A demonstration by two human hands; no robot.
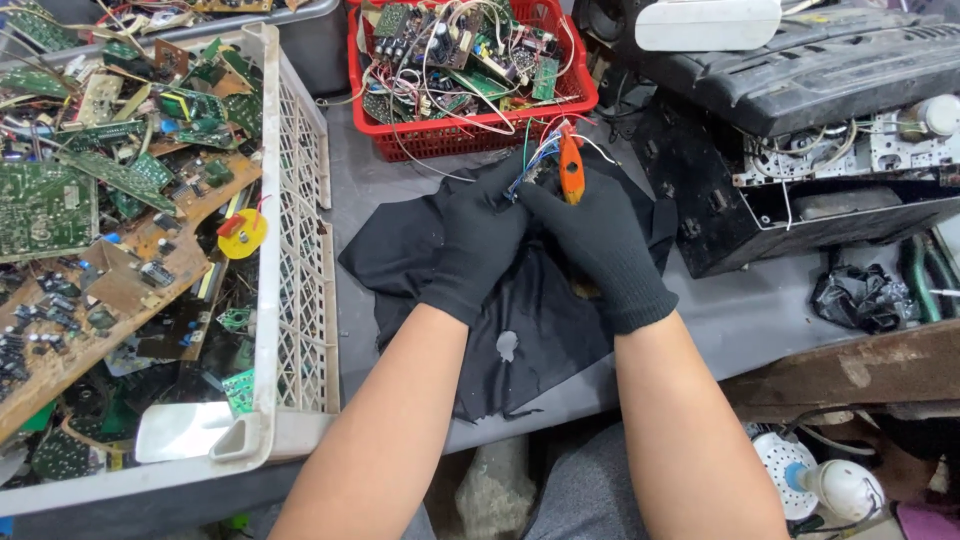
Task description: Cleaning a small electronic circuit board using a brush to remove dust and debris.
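The right hand (600,245) gripped orange-handled cutters (570,170) closed; the left hand (480,240) pinched a wire bundle (535,160) — best held taut, blades square, over the black cloth (420,250).

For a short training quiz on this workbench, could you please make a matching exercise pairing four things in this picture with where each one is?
Things:
1. red basket
2. white crate
3. black cloth
4. orange tool

Places:
A. spread on the table under both gloved hands
B. far left, full of circuit boards
C. in the right hand
D. at the back, behind the hands, full of boards and wires

Pairs: 1-D, 2-B, 3-A, 4-C
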